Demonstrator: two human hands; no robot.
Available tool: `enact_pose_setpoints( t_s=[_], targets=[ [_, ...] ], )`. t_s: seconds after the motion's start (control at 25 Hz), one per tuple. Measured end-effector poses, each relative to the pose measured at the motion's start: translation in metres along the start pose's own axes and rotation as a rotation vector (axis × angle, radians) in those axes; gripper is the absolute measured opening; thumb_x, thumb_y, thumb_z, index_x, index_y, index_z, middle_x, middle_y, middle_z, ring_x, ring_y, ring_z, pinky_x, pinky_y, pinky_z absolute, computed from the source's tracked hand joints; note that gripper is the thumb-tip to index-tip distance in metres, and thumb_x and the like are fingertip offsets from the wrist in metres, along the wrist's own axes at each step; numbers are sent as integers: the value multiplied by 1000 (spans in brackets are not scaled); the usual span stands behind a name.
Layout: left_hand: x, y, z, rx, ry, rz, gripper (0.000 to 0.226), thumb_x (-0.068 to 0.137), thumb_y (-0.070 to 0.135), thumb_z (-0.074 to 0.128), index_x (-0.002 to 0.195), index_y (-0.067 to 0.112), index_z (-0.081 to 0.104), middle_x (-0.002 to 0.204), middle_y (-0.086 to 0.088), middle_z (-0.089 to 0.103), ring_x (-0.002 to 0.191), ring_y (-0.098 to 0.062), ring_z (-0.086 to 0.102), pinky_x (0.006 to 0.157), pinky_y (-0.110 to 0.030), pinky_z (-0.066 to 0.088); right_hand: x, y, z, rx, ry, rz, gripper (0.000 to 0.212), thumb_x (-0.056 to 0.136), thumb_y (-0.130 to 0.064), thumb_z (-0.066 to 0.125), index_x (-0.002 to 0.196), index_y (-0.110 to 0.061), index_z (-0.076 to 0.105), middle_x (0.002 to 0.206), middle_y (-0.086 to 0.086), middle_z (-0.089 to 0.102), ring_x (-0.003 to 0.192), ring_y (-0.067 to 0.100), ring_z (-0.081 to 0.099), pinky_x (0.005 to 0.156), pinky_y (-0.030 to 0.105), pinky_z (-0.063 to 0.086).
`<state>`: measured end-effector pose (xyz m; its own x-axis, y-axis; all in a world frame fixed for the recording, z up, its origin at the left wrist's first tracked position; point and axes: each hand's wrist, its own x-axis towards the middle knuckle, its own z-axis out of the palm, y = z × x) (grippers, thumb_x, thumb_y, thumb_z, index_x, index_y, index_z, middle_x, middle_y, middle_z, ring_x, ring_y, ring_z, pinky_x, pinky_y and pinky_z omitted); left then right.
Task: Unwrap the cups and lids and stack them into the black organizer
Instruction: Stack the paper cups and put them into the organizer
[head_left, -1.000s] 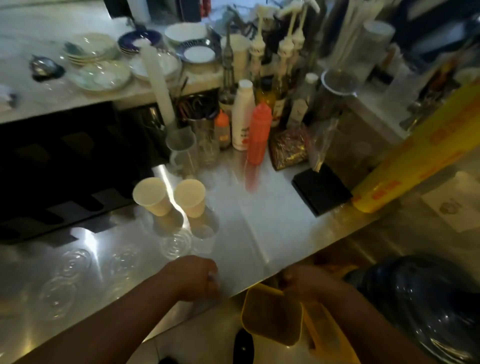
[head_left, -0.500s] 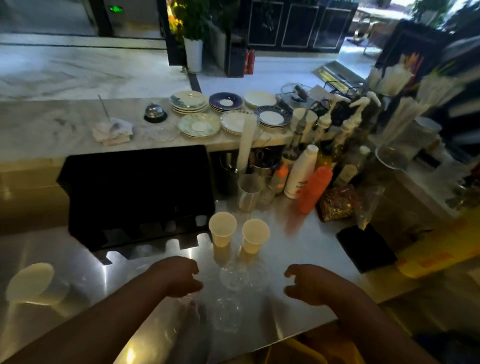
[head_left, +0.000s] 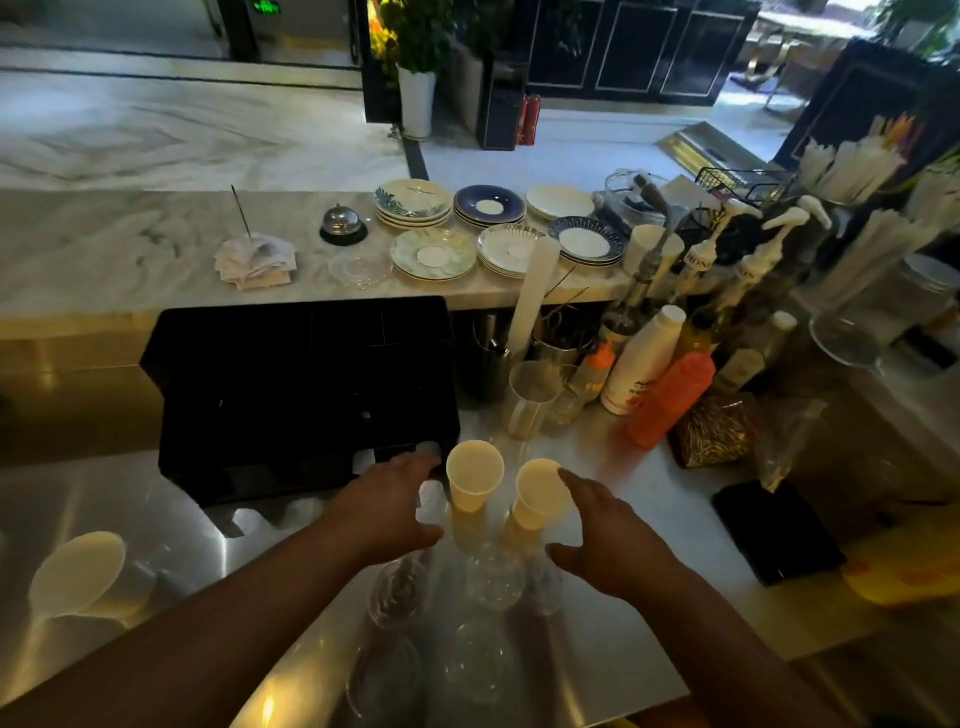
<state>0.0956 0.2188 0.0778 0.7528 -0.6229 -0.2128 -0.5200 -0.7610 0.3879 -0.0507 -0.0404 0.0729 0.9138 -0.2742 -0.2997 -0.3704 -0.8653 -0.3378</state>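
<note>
Head view looks down on two paper cups (head_left: 474, 475) standing upright and just apart on the steel bench (head_left: 639, 483), right in front of the black organizer (head_left: 306, 384). The left cup sits close to the organizer's front right corner; the right cup (head_left: 540, 493) stands just beside it. The left hand (head_left: 387, 506) is spread, fingers reaching toward the organizer's front edge beside the left cup, holding nothing. The right hand (head_left: 605, 535) is also spread, thumb and fingers apart around the right cup's near side; whether it touches the cup cannot be told. Clear plastic lids (head_left: 491, 577) lie flat on the bench between the forearms, nearer the camera. Another paper cup (head_left: 78, 571) lies tipped at the far left. An orange squeeze bottle (head_left: 670, 400) and a white bottle (head_left: 641, 361) stand to the right, and stacked saucers (head_left: 434, 254) rest on the marble counter behind.
</note>
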Motion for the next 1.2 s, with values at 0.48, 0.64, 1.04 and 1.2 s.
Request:
enact_pose_setpoints(
  t_s=[0.48, 0.64, 1.04, 1.2],
  targets=[
    [59, 35, 57, -165, 111, -208, 115, 69, 62, 77, 158, 27, 14, 162, -1, 30, 142, -25, 39, 108, -41, 41, 76, 35, 17, 57, -6, -127, 122, 70, -65, 77, 158, -34, -2, 166, 3, 14, 141, 31, 34, 105, 47, 43],
    [67, 41, 69, -229, 145, -284, 110, 67, 58, 80, 154, 25, 22, 151, -5, 43, 132, -26, 47, 101, -41, 47, 92, 35, 26, 53, -26, -180, 119, 70, -65, 77, 157, -33, 2, 165, 2, 17, 138, 29, 38, 102, 43, 44],
    [84, 44, 89, -248, 174, -401, 108, 60, 68, 79, 148, 28, 30, 141, -1, 51, 121, -23, 54, 92, -43, 53, 111, 44, 34, 94, -54, -191, 102, 68, -68, 71, 151, -37, 20, 152, -1, 38, 122, 22, 53, 92, 34, 50],
    [86, 47, 101, -282, 215, -441, 104, 62, 68, 78, 145, 28, 32, 142, -1, 50, 120, -24, 55, 93, -44, 53, 111, 48, 24, 161, -13, -192, 97, 67, -67, 72, 147, -40, 24, 149, -3, 40, 116, 19, 55, 80, 25, 45]
  ],
)
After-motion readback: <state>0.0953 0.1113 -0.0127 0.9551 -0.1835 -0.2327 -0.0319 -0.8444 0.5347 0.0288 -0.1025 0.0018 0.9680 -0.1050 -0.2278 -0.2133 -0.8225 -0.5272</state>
